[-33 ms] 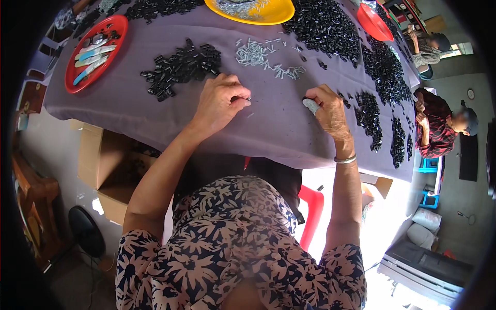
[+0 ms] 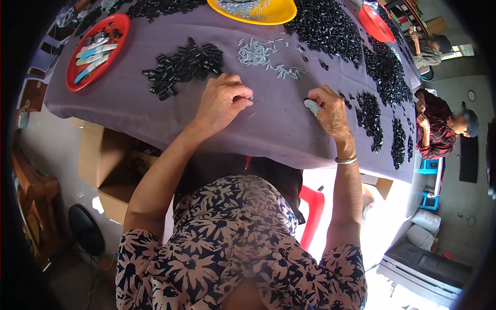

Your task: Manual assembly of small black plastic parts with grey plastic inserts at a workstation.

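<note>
My left hand [image 2: 223,102] is closed in a pinch above the purple cloth. A tiny dark and pale piece [image 2: 251,99] shows at its fingertips, too small to name. To the right, my right hand [image 2: 330,109] has its fingers curled around a grey, speckled, rounded piece with a dark edge [image 2: 312,106]. The two hands are apart. Just beyond my left hand lies a heap of short black cylindrical parts [image 2: 186,68]. A loose pile of small silvery pins [image 2: 256,53] lies between and beyond the hands.
A red tray [image 2: 122,35] holding blue-and-white handled tools stands at left. A yellow dish [image 2: 276,19] with silvery pins and a red bowl [image 2: 375,23] stand at the far side. More black parts [image 2: 330,39] spread across the right. Two people [image 2: 439,124] sit along the right.
</note>
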Action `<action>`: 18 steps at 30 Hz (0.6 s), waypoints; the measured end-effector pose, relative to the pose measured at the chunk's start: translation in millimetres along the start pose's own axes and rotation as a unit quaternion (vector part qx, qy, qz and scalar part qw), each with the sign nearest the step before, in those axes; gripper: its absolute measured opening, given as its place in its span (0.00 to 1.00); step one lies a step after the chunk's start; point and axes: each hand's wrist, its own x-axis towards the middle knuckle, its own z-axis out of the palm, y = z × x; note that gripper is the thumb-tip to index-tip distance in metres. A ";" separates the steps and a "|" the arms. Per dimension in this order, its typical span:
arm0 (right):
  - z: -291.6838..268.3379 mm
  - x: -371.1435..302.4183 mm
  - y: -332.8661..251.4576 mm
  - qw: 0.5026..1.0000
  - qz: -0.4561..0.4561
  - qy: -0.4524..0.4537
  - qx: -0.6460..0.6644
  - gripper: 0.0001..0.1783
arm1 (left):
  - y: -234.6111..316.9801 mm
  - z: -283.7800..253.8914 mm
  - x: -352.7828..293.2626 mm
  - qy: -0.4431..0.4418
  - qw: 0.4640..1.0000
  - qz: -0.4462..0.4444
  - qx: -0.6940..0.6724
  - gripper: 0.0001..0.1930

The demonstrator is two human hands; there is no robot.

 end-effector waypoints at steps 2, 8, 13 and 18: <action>0.5 -0.8 3.0 1.000 -0.010 0.006 0.005 0.09 | 0.4 0.6 0.4 -0.006 1.000 -0.012 -0.006 0.06; 10.2 -1.8 -14.0 0.990 -0.067 0.051 -0.112 0.11 | -2.3 5.4 0.2 0.001 1.000 0.004 -0.001 0.06; 23.8 6.5 -43.9 0.993 0.029 0.011 0.116 0.08 | -1.8 3.2 -2.2 0.000 1.000 0.000 0.000 0.06; 48.5 26.3 -60.5 0.980 -0.072 -0.050 0.176 0.11 | -0.7 3.8 -1.6 0.004 1.000 0.002 0.008 0.06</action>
